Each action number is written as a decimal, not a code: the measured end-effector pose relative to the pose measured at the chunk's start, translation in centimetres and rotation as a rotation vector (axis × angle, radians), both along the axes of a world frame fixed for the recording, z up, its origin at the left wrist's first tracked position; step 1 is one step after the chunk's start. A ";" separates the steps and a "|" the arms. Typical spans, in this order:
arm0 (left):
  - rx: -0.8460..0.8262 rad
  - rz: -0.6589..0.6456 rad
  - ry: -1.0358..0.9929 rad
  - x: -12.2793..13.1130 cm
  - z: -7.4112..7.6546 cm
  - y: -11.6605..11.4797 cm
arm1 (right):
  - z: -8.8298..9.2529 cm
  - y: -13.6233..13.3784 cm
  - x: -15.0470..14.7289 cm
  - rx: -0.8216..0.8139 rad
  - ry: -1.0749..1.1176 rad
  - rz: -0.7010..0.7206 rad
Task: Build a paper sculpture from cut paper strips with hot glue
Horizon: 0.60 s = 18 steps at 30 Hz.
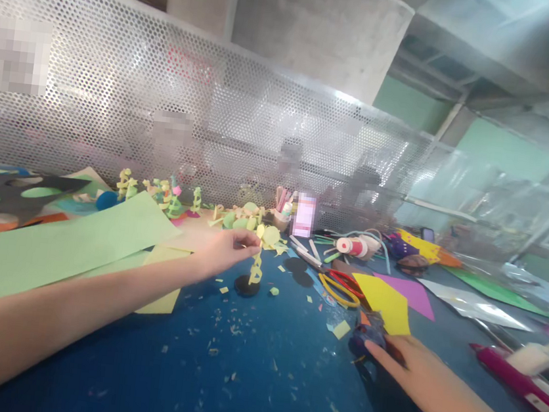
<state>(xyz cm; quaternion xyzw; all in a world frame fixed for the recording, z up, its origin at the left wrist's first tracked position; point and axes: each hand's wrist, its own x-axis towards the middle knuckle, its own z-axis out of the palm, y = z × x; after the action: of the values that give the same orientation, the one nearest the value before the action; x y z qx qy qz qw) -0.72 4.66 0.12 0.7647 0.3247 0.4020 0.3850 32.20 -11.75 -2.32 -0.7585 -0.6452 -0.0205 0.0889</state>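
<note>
Pinches upright strip (pixel 255 272) by its top with nearer left hand (pixel 230 249), over disc (pixel 245 287); grips tool (pixel 363 335) with right hand (pixel 404 361), at strip's four o'clock.

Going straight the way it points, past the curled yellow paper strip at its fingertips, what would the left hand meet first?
Past the curled yellow paper strip, the left hand would likely meet the pale yellow-green round paper disc first; depth there is unclear.

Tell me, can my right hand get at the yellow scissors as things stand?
Probably not straight away: your right hand appears to grip a dark tool. The yellow scissors lie close beyond it, though, their handles in view.
</note>
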 end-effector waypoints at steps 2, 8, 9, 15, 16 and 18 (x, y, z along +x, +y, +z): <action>0.000 -0.011 0.002 0.0 0.0 0.0 | 0.2 -0.4 0.0 -0.004 0.004 0.026; 0.005 -0.023 0.027 -0.2 0.2 -0.3 | 1.0 -1.2 -1.3 0.032 -0.105 -0.019; 0.009 -0.019 0.031 -0.3 0.2 -0.3 | 1.4 -1.2 -2.0 0.071 -0.131 -0.037; 0.028 -0.016 0.023 -0.1 0.2 -0.4 | 4.6 -0.1 -7.4 0.268 0.058 0.021; 0.027 -0.026 0.020 -0.1 0.1 -0.5 | 5.1 0.2 -8.4 0.227 0.136 0.044; 0.028 -0.040 0.013 0.1 0.0 -0.6 | 5.8 0.8 -10.3 0.119 0.316 0.140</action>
<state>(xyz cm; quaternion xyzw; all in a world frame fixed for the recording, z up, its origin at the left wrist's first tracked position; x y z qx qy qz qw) -0.66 4.09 0.10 0.7790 0.3063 0.3935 0.3801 21.89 -10.91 3.48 -0.6990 -0.6720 0.0673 0.2351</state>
